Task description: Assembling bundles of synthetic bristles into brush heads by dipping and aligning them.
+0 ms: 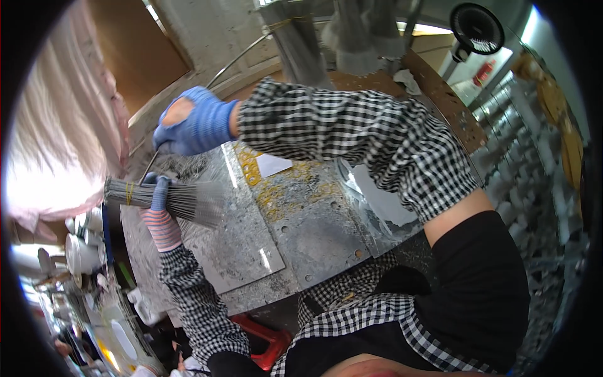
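My left hand (161,217), in a pink-and-grey striped glove with blue fingertips, is closed around a bundle of thin grey rods (195,200). A yellow band circles the bundle near its left end, and the strands fan out toward the right. Above and beyond it, my right hand (191,122) wears a blue knitted glove with a bare patch on the back. Its fingers are curled around a thin dark rod (149,166), which runs down toward the banded end of the bundle. The fingers' undersides are hidden.
Beneath my hands lies a grey, stained worktable (245,257) with metal plates. A yellow perforated piece (248,164) and a white paper (274,164) rest on it. Upright grey bundles (295,44) stand behind. A black fan (477,29) is far right; pale hanging cloth (63,125) borders the left.
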Demonstrator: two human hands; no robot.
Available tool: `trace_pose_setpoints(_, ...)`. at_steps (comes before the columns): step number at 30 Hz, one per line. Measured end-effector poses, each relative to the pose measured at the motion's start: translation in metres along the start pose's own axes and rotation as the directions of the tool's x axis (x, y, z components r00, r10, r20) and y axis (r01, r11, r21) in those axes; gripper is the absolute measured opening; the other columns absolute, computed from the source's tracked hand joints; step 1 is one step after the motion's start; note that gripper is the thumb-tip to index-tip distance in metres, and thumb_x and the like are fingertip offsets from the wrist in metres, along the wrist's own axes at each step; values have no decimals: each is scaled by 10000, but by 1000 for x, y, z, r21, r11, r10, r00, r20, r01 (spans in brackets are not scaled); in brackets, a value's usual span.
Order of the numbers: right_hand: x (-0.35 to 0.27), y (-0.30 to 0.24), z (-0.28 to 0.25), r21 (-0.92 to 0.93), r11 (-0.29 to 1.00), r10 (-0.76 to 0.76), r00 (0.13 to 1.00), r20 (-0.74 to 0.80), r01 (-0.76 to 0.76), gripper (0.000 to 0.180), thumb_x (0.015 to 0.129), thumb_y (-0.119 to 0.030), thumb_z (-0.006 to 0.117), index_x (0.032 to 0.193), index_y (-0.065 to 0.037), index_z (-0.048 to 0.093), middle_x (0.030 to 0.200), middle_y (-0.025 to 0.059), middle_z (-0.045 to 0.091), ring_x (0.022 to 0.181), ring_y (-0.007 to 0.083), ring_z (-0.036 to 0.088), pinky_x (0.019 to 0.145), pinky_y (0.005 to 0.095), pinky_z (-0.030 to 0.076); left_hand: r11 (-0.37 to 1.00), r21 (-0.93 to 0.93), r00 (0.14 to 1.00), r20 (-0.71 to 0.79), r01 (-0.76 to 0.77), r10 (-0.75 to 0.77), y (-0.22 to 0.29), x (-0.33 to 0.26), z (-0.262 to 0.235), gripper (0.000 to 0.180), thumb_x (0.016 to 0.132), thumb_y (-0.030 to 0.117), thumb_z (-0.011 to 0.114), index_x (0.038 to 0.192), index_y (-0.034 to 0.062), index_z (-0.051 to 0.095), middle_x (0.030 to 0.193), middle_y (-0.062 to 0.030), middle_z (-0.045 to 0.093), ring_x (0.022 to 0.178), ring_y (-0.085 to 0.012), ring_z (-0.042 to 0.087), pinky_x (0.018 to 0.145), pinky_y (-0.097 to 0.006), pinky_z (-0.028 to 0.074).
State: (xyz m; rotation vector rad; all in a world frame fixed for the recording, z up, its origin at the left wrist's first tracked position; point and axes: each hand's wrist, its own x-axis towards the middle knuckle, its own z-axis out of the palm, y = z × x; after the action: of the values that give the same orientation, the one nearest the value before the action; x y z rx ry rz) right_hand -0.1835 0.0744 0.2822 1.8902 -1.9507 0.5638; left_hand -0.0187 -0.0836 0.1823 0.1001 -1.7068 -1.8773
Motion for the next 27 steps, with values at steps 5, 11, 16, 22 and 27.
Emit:
trace_pose_setpoints(5, 2, 12, -17, -121, 990, 99, 979, 180, -78, 236, 847, -307, 620, 967, -140, 736, 867, 131, 721, 828, 322, 707, 748, 435, 565, 814, 568, 955, -155, -122, 252, -19, 37, 55, 342, 813, 182, 807, 1017, -40, 646, 966, -89, 687, 849, -202, 641, 820, -336, 508)
trace_pose_setpoints(11, -76, 59, -97, -234, 972, -90, 961, -261, 28, 250, 862, -274, 665, 977, -57, 716, 885, 146, 716, 835, 304, 711, 749, 404, 565, 942, 321, 994, -9, -98, 106, -52, 106, 125, 296, 765, 248, 859, 931, 53, 710, 899, -73, 723, 801, -167, 667, 781, -319, 526)
trace_pose_setpoints(16, -166, 8, -121, 62, 992, 116, 982, -147, -108, 195, 847, -137, 713, 1028, -64, 695, 921, 105, 699, 868, 268, 681, 789, 379, 549, 964, 255, 997, 32, -78, 72, -82, 149, 158, 312, 757, 209, 864, 965, 65, 682, 886, -54, 721, 791, -162, 665, 759, -332, 539)
trace_pose_setpoints(22, -241, -49, -118, 198, 923, 312, 944, 108, -328, 172, 828, -128, 742, 993, -93, 714, 891, 84, 668, 856, 257, 626, 825, 401, 498, 961, 239, 985, 133, -136, 106, -101, 171, 201, 375, 747, 172, 869, 1013, 69, 627, 885, -39, 707, 803, -159, 652, 772, -339, 532)
trace_pose_setpoints(27, -258, -50, -81, 326, 878, 358, 933, 41, -351, 176, 860, -160, 717, 1010, -68, 706, 896, 93, 678, 858, 275, 631, 827, 400, 498, 992, 84, 985, 154, -96, 82, -128, 184, 169, 450, 763, 126, 873, 1124, 68, 609, 970, -40, 690, 869, -141, 647, 823, -309, 529)
